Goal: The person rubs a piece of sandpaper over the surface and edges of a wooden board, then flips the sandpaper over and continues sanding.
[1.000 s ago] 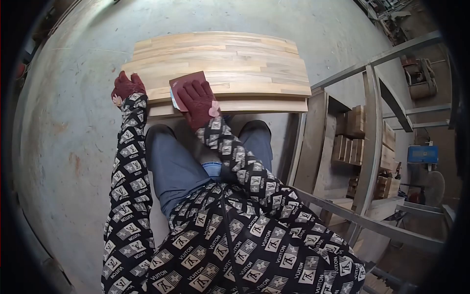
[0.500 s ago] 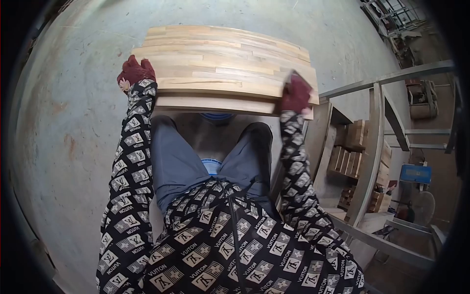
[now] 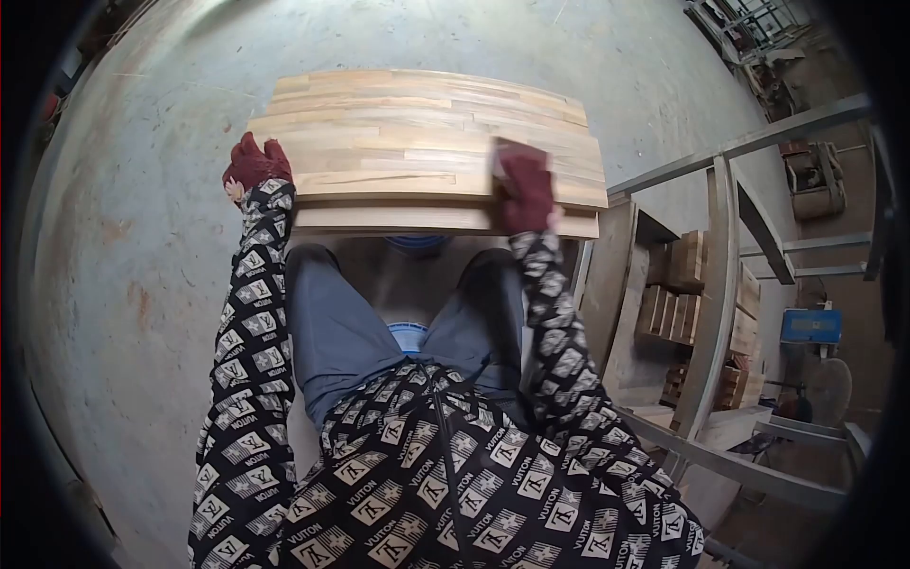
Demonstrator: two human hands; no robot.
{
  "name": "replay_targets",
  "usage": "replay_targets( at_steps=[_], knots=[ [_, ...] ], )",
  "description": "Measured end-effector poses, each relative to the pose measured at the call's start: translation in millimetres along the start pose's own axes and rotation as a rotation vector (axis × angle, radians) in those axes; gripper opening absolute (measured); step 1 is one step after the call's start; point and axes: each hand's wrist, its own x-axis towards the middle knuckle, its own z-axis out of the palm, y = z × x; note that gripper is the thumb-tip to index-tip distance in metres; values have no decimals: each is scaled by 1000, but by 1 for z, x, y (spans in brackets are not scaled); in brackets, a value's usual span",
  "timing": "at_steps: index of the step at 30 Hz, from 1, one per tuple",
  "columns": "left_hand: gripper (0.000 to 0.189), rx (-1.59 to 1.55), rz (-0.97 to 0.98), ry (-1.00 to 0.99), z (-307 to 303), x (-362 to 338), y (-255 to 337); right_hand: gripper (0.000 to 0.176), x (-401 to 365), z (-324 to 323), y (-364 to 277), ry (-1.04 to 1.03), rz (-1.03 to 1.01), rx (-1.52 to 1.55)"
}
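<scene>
A wooden board (image 3: pixel 427 123), made of pale glued strips, lies flat in front of my knees. A second board (image 3: pixel 398 216) sits under it, its near edge showing. My left hand (image 3: pixel 256 166), in a dark red glove, grips the upper board's left end near the front corner. On the right part of the front edge is my right hand (image 3: pixel 527 194), also gloved and smeared a little by motion. It is closed on a dark flat piece of sandpaper (image 3: pixel 507 150), pressed against the board; its underside is hidden.
To my right stands a metal frame (image 3: pixel 725 284) with stacked wood blocks (image 3: pixel 675 313) inside it. Beyond are a blue box (image 3: pixel 811 325) and a fan (image 3: pixel 828 387). Something blue (image 3: pixel 417 245) shows under the boards. Concrete floor (image 3: pixel 123 284) stretches out on the left.
My right hand has slid left along the board's front edge with the sandpaper. My left hand keeps its place at the left end. The whole view has shifted slightly.
</scene>
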Motion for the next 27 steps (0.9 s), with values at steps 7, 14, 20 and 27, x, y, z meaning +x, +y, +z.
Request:
replay_targets(
  at_steps=[7, 14, 20, 27],
  knots=[
    [45, 40, -5, 34, 10, 2, -2, 26, 2, -12, 84, 166, 226, -433],
    [45, 32, -28, -12, -2, 1, 2, 54, 19, 120, -135, -133, -176, -107],
    [48, 28, -22, -32, -3, 2, 0, 40, 32, 77, -87, -106, -168, 40],
    [44, 8, -27, 52, 4, 0, -2, 29, 37, -30, 100, 79, 54, -465]
  ],
)
